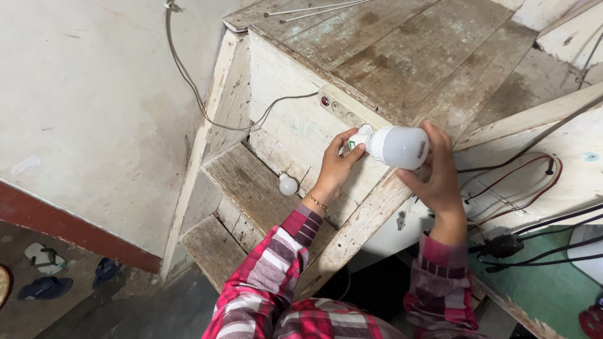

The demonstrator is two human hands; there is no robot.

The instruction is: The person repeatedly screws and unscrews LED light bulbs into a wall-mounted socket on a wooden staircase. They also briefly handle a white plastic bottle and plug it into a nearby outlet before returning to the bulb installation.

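View from above onto a worn wooden staircase with flaking white paint. The person's two hands meet at a white bulb held sideways in front of the top riser, just below a white socket strip with a red indicator that is fixed to that riser. The right hand cups the rounded glass end of the bulb, with the fingers curled over its far side and the thumb under it, so the grip is closed on the bulb. The left hand pinches the bulb's narrow base between thumb and fingertips; a thin bracelet circles that wrist. Both forearms wear red, white and grey plaid sleeves.

A second, smaller white bulb lies on the step below, left of the left hand and well apart from it. A grey cable hangs along the left wall and runs to the socket strip. To the right, red and black wires loop across a white panel, and a black plug rests near a green surface. At far left, sandals lie on the floor.
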